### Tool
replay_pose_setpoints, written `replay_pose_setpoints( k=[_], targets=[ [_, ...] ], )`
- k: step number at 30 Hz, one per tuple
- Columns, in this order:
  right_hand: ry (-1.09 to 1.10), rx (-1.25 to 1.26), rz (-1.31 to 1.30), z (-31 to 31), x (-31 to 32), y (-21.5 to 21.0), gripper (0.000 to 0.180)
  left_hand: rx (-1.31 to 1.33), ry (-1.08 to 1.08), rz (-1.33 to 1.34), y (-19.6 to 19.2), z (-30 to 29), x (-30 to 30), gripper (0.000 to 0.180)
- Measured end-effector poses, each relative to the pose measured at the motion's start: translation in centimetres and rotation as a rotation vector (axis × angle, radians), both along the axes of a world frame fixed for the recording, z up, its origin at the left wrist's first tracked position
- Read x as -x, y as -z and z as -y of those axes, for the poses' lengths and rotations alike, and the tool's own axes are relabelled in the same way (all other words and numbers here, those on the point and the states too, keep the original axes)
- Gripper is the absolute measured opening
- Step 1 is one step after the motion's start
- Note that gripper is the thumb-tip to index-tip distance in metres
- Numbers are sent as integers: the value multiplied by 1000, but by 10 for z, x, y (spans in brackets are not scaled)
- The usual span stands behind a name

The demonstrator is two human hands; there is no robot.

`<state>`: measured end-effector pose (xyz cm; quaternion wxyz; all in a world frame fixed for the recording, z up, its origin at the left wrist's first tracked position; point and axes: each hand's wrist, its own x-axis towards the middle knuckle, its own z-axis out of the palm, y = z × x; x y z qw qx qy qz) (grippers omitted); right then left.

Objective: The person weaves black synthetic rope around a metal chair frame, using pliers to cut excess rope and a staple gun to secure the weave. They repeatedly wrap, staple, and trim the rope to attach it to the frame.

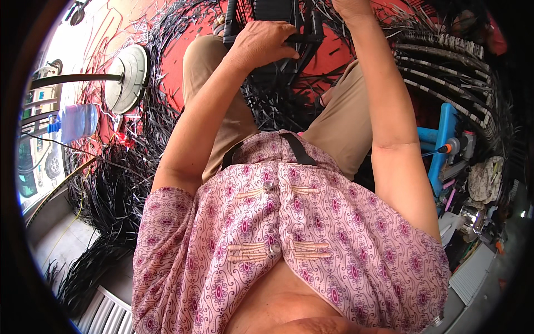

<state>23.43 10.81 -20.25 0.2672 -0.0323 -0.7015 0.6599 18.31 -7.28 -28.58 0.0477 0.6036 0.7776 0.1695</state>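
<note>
A black frame with woven black strips (272, 12) stands between my knees at the top of the head view. My left hand (262, 44) lies over its near bar (309, 39), fingers reaching right above the bar and the thumb spread apart below it. Nothing shows between thumb and fingers except the bar's edge. My right hand (352, 8) is at the top edge, just right of the frame, and its fingers are cut off. What it touches cannot be seen. Loose black strips (272, 103) lie heaped beneath the frame between my legs.
Thick bundles of black strips (105, 195) spread over the red floor (172, 83) at left. A round grey base with a pole (127, 78) and a clear blue bottle (79, 122) are there too. Curved black woven pieces (445, 78), a blue frame (442, 145) and tools crowd the right.
</note>
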Motion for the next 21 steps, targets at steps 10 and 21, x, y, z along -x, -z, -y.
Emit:
replay_pose_setpoints(
  k=[10,21],
  targets=[
    [-5,92,93,-51,51,73,22,-540,-15,925,16,-7,21,40],
    [53,141,146,-68,53,114,23,-560,-55,1124,27,0,35,34]
  ],
)
